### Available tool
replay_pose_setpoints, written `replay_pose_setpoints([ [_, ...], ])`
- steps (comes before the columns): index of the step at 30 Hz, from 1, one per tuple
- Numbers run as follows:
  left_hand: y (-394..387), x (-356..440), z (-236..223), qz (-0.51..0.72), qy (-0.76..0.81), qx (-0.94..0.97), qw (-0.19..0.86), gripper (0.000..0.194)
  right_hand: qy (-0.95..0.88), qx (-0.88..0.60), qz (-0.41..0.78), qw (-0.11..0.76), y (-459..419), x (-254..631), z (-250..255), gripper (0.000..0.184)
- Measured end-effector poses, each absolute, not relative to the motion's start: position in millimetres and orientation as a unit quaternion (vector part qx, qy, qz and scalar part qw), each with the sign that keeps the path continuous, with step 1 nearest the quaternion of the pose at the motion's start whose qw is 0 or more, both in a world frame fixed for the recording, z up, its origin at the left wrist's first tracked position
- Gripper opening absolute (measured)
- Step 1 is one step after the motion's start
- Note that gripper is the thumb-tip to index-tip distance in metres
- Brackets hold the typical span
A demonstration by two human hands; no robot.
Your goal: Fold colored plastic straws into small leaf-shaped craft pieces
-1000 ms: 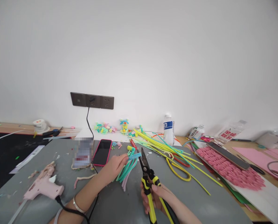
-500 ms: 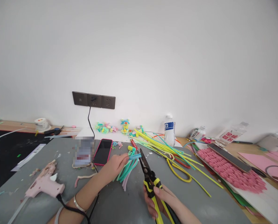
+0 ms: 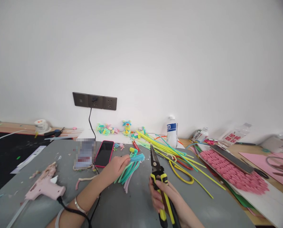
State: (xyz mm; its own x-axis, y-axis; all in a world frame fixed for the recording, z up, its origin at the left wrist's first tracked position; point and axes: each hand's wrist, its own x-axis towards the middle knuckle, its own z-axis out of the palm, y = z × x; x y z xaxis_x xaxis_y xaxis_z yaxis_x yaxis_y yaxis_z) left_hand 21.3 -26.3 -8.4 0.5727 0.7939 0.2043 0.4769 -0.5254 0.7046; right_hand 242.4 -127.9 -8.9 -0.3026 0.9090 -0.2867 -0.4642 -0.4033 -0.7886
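My left hand pinches a small bundle of blue pipe cleaners, whose ends stick out to the right. Below and beside it lie teal and lilac pipe cleaners, partly hidden by the hand. My right hand is wrapped around the yellow-and-black handles of a pair of pliers-like shears. Their dark jaws point away from me and look closed, a little to the right of the blue ends and apart from them.
A pink glue gun with a black cord lies at left. Behind are a pink-edged phone and another phone. Long yellow pipe cleaners spread to the right, before a bottle. A pink braided piece lies farther right.
The shears have moved right, away from the blue pipe cleaners, and their jaws have come together. The blue ends now fan out slightly. My left hand has barely moved.
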Motion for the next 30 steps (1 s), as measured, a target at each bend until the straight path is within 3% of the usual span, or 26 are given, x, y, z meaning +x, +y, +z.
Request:
replay_pose_setpoints([
  [4, -26.5, 21.8, -7.3, 0.287, 0.400, 0.819, 0.295, 0.038, -0.350, -0.388, 0.701, 0.485, -124.6, 261.4, 1.4, 0.042],
  [6, -25.7, 22.7, -7.7, 0.311, 0.416, 0.801, 0.297, 0.039, -0.402, -0.460, 0.623, 0.490, -124.5, 274.2, 7.1, 0.046],
  [11, -18.6, 23.4, -13.9, 0.343, 0.470, 0.759, 0.291, 0.044, -0.536, -0.690, 0.313, 0.372, -116.7, 307.0, -5.0, 0.053],
  [14, -14.1, 22.6, -20.2, 0.334, 0.480, 0.763, 0.276, 0.041, -0.604, -0.732, 0.116, 0.293, -107.8, 320.6, -30.5, 0.046],
  [17, -13.3, 21.8, -24.6, 0.326, 0.473, 0.774, 0.267, 0.037, -0.620, -0.751, -0.002, 0.229, -100.6, 324.5, -53.2, 0.041],
  [25, -18.9, 22.9, -17.5, 0.298, 0.458, 0.784, 0.294, 0.033, -0.610, -0.766, -0.097, 0.178, -91.9, 304.7, -64.4, 0.052],
  [30, -19.5, 21.4, -17.1, 0.306, 0.471, 0.767, 0.311, 0.033, -0.647, -0.725, -0.108, 0.210, -77.2, 294.9, -52.8, 0.042],
])
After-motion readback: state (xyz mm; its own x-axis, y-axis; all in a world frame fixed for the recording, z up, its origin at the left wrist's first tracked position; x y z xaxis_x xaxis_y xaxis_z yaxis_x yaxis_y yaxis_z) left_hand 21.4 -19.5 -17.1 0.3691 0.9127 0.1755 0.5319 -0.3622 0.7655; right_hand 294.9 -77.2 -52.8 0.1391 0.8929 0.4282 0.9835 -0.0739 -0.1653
